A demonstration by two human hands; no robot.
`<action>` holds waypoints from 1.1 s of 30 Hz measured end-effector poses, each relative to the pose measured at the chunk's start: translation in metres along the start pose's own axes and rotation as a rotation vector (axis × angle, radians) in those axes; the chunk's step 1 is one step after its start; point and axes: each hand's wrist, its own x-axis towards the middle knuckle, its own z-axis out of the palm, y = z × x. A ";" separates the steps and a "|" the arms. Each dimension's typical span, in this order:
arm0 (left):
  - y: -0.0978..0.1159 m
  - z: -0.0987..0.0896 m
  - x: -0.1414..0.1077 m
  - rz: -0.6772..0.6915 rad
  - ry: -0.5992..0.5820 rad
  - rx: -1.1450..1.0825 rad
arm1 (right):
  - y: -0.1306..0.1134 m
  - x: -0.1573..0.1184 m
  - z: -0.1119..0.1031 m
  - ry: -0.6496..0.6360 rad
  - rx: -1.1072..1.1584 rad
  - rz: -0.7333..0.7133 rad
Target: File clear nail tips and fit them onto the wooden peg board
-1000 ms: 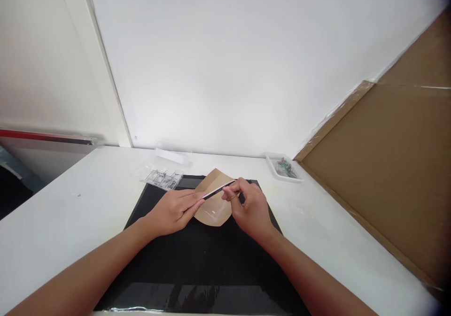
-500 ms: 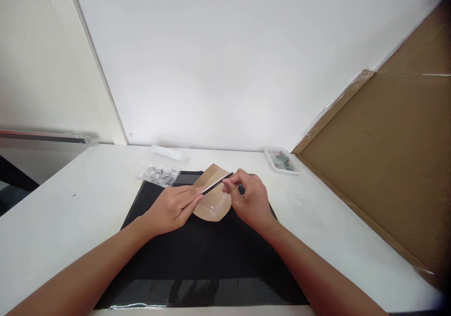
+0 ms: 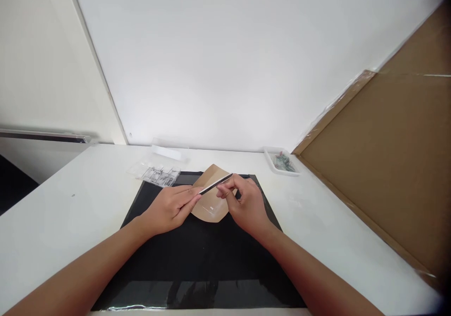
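**Two bare hands at a thin, dark strip above brown paper**

The thin strip (image 3: 215,184), dark with a pale edge, slants from 8 to 2 o'clock above brown paper (image 3: 207,215) on a black mat (image 3: 204,259). The left hand (image 3: 169,210) grasps its 8 o'clock end between thumb and fingers. The right hand (image 3: 249,205) curls its fingers at the 2 o'clock end; whether they grip it, I cannot tell. The strip looks light and fairly stiff, perhaps bendable; opposite edges near each end seem the best hold.

A white tray (image 3: 270,163) of greenish items (image 3: 283,162) sits near brown cardboard (image 3: 384,165).
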 end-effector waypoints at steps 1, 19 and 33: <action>0.001 0.000 0.001 0.002 0.004 0.004 | -0.001 -0.001 0.000 -0.006 0.005 -0.004; 0.003 0.000 0.003 0.024 -0.007 0.041 | 0.000 0.002 0.000 -0.019 0.011 0.041; 0.004 0.000 0.003 0.015 -0.010 -0.013 | 0.001 0.007 -0.003 -0.025 0.041 0.051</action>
